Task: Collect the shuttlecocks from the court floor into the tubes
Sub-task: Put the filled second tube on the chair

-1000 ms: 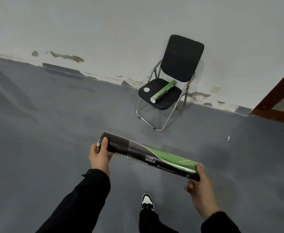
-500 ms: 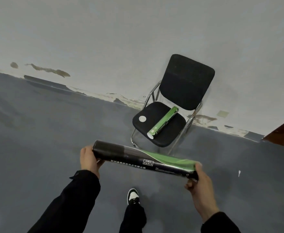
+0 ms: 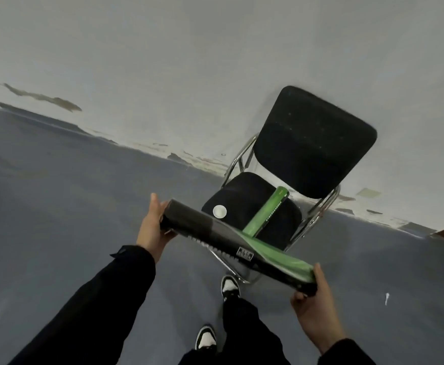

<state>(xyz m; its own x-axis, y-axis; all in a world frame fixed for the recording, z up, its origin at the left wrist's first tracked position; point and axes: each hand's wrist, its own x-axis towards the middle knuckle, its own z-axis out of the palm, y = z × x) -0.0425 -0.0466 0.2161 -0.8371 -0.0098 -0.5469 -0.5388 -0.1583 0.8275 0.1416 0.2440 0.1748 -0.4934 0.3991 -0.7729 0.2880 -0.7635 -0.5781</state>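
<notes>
Spanning both hands: black-and-green tube [image 3: 231, 242]

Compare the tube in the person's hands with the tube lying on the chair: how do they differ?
The held tube is black with a green end; the chair tube is all green. The held tube is gripped at each end by the left hand and right hand; the chair tube rests untouched on the chair. Both are long cylinders.

Black folding chair [image 3: 313, 143] against wall [image 3: 189, 61]
</notes>
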